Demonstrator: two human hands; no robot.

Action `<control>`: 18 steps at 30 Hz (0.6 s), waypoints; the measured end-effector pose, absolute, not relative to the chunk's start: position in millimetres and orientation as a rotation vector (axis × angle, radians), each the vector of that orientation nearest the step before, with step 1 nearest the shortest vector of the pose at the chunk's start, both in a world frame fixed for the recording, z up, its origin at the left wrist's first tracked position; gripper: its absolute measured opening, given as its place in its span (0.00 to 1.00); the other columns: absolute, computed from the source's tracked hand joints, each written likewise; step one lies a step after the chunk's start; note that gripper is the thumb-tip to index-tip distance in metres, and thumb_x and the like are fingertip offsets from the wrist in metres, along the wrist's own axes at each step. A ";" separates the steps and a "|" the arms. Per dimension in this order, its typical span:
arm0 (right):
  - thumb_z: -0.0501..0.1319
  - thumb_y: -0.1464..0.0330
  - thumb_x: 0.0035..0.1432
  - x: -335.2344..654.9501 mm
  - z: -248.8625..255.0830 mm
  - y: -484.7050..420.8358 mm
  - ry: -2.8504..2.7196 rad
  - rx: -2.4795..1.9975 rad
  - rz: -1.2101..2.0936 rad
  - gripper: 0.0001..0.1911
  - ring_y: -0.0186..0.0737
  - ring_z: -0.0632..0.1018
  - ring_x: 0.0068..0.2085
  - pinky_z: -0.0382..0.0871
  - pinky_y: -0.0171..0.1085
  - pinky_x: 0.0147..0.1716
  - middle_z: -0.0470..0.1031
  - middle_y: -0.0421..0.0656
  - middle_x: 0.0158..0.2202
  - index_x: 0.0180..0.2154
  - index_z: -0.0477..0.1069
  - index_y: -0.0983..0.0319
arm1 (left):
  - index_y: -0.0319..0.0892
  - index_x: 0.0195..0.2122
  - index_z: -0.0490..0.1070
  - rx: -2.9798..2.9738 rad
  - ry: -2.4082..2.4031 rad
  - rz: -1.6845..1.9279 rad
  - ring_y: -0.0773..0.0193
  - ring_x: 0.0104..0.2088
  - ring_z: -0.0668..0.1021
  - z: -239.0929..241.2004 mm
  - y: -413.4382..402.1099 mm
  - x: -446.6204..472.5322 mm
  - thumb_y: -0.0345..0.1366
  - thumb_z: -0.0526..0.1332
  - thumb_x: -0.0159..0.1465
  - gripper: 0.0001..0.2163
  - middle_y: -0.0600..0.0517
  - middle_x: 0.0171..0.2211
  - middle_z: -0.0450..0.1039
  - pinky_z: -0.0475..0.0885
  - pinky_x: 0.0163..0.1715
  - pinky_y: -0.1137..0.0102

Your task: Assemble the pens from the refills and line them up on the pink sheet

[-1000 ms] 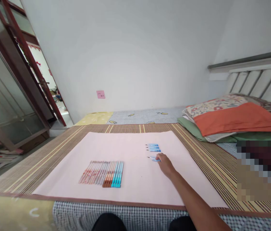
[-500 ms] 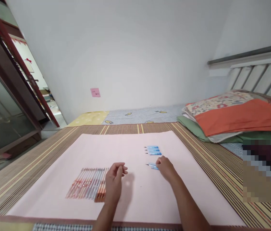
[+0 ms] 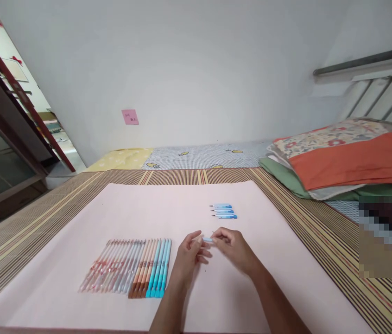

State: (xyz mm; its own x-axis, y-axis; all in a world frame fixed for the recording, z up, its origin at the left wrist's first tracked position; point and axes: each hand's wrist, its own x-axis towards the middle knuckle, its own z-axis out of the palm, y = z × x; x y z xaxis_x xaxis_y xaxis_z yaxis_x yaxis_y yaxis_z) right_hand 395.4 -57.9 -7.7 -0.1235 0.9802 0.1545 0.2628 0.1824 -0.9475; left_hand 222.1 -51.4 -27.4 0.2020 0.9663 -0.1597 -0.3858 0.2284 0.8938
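Note:
My right hand (image 3: 229, 241) pinches a short light-blue pencil tip (image 3: 207, 240) between thumb and fingers, above the pink sheet. My left hand (image 3: 192, 250) meets the piece's left end with its thumb and forefinger, other fingers loosely spread; the fingers hide much of the piece. Beyond the hands lie several blue-and-white pencil tips (image 3: 224, 211), stacked in short parallel rows with black points facing left. Left of my left forearm, a row of pencils lies side by side: clear ones with red marks (image 3: 109, 266), orange-brown ones (image 3: 142, 271) and turquoise ones (image 3: 159, 269).
The pink sheet (image 3: 140, 204) lies on a striped mat (image 3: 279, 204). Folded bedding with an orange cover (image 3: 352, 160) rests at the right, near a radiator (image 3: 383, 95). A white wall (image 3: 199, 74) with a pink note (image 3: 129, 117) rises behind.
My right hand has drawn a blue pencil tip leftward and toward me, up to my left hand. My left hand has shifted right, uncovering the turquoise pencils. The view has tilted down slightly.

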 end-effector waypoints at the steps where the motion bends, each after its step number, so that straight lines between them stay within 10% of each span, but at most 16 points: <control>1: 0.60 0.64 0.61 387.6 -6.7 -59.6 -1.570 -1.200 1.026 0.08 0.36 0.73 0.30 0.63 0.34 0.30 0.76 0.39 0.29 0.33 0.75 0.61 | 0.36 0.47 0.73 0.810 0.835 1.103 0.64 0.25 0.79 -27.3 -51.1 221.4 0.47 0.72 0.55 0.24 0.47 0.30 0.78 0.70 0.24 0.72; 6: 0.63 0.62 0.59 374.9 -9.8 -55.8 -1.546 -1.183 1.089 0.11 0.38 0.75 0.31 0.67 0.35 0.31 0.77 0.40 0.29 0.41 0.78 0.61 | 0.35 0.29 0.73 0.599 0.713 1.135 0.73 0.22 0.74 -30.7 -48.1 213.5 0.39 0.77 0.51 0.16 0.51 0.23 0.75 0.69 0.23 0.79; 18: 0.58 0.68 0.57 473.6 -53.0 -39.0 -1.572 -1.823 0.375 0.09 0.41 0.76 0.39 0.66 0.38 0.39 0.76 0.43 0.38 0.34 0.78 0.58 | 0.35 0.37 0.75 0.307 0.638 1.205 0.71 0.28 0.79 -26.7 -44.3 212.0 0.22 0.71 0.54 0.10 0.48 0.32 0.78 0.77 0.31 0.80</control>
State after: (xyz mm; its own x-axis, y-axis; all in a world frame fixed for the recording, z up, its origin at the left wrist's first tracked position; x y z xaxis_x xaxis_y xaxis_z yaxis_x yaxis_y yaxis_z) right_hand 473.6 -39.0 -53.0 0.2253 0.9502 0.2155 0.7506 -0.0282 -0.6602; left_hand 212.0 -44.3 -26.7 0.2121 0.9324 -0.2926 -0.7666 0.3444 0.5419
